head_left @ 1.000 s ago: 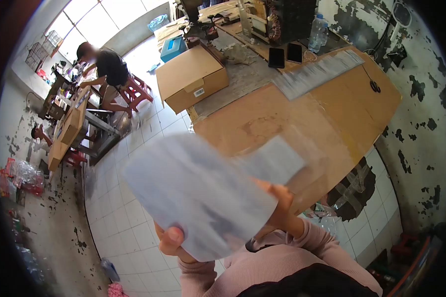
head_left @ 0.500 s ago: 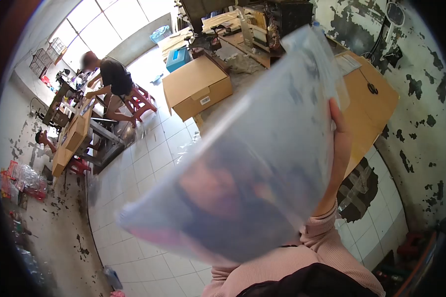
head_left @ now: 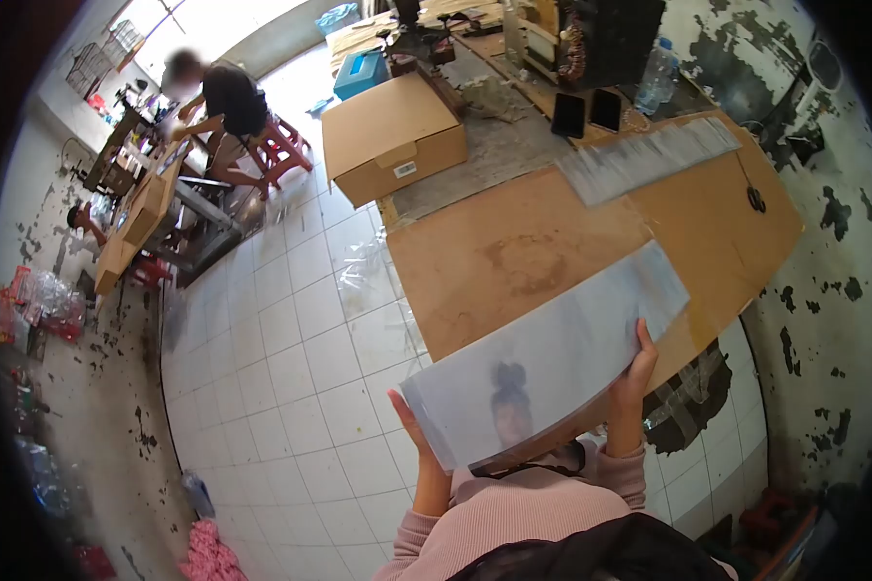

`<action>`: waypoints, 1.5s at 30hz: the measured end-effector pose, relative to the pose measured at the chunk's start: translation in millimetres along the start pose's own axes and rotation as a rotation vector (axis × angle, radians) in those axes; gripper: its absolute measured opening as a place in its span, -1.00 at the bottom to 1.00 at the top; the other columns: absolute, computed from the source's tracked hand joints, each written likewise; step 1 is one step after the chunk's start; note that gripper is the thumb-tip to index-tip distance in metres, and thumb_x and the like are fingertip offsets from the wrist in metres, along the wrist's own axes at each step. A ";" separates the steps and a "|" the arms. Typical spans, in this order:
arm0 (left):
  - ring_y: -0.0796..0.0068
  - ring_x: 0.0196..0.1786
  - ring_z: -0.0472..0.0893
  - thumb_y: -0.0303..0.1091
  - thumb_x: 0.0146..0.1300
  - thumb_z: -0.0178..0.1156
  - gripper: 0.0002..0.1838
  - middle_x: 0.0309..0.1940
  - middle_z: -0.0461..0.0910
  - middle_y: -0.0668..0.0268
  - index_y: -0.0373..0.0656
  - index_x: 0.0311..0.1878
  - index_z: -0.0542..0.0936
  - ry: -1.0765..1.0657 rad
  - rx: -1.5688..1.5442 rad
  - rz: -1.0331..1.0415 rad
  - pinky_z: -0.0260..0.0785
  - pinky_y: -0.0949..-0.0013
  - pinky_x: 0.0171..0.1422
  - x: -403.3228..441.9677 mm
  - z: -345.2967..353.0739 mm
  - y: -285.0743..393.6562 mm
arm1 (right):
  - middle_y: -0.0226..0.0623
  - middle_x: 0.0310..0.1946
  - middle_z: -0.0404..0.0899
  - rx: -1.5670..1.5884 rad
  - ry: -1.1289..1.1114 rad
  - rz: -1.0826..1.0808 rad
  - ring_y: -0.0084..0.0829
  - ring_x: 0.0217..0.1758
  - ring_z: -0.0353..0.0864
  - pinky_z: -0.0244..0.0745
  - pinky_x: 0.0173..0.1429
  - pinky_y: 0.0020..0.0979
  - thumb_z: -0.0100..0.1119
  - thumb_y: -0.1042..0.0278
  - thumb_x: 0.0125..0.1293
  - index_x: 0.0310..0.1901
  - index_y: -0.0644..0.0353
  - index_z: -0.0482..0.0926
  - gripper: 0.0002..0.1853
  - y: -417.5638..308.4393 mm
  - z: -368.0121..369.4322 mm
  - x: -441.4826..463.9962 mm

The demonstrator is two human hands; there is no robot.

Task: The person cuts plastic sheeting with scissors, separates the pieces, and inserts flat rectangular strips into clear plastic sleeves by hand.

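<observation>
A long, glossy sheet of greyish see-through plastic (head_left: 572, 358) slants across the view in front of my chest, and a blurred reflection shows on it. My left hand (head_left: 415, 431) grips its near left end, thumb along the edge and fingers hidden beneath. At the right end my right hand (head_left: 636, 366) holds the near edge, with its thumb on top. The sheet is over the near edge of a brown board-topped table (head_left: 475, 261); whether it touches the board I cannot tell. Farther back on that table lies a similar strip of plastic (head_left: 649, 163).
A closed cardboard box (head_left: 392, 136), a blue box (head_left: 360, 74), two dark phones (head_left: 569, 115), plastic bottles (head_left: 657, 76) and black scissors (head_left: 756, 199) are on the table. A co-worker (head_left: 228, 107) sits on a red stool (head_left: 283, 150) at a bench on the left.
The plastic sheet has come down from upright before my face to a low slant near the table. My left hand now shows at its left end; my right hand has moved lower.
</observation>
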State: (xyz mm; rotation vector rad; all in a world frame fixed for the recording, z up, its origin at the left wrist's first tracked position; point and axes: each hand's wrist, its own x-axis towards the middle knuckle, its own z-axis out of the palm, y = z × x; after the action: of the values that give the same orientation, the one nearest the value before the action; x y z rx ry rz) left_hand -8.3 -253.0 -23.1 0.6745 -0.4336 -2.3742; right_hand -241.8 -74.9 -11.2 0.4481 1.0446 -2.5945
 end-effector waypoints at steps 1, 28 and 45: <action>0.28 0.05 0.50 0.11 0.23 -0.02 -0.38 0.03 0.48 0.15 -0.26 0.14 0.39 0.017 0.008 -0.027 0.37 0.24 0.16 0.7 -5.0 6.2 | -0.22 -0.04 0.52 -0.035 0.035 -0.016 -0.31 0.00 0.50 0.36 0.14 -0.35 0.06 0.18 0.29 0.05 0.33 0.43 -0.58 1.0 4.5 -2.3; -0.19 0.43 -0.12 0.24 0.13 0.06 -0.11 0.38 -0.11 -0.19 -0.10 0.39 0.05 -0.075 1.512 0.270 -0.34 -0.24 0.38 14.8 67.6 -11.4 | -0.11 -0.09 0.56 -1.197 -0.543 -0.805 -0.29 -0.05 0.56 0.46 0.04 -0.37 0.08 0.37 0.24 0.05 0.34 0.43 -0.63 -33.2 1.3 -3.4; 0.44 -0.27 0.65 -0.46 0.25 0.10 -0.83 -0.32 0.63 0.16 -0.32 -0.13 0.50 0.314 0.970 0.122 0.49 0.51 -0.29 -6.5 -83.0 41.9 | -0.18 0.05 0.47 -0.133 -0.109 -0.205 -0.31 0.08 0.48 0.40 0.20 -0.26 0.08 0.15 0.31 0.10 0.37 0.38 -0.52 -128.1 88.2 -65.5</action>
State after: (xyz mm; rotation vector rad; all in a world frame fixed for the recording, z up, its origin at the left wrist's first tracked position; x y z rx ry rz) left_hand 62.8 -291.5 -69.4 1.3569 -1.4534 -1.7907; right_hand -248.0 -38.6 153.5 0.1735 1.2743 -2.6672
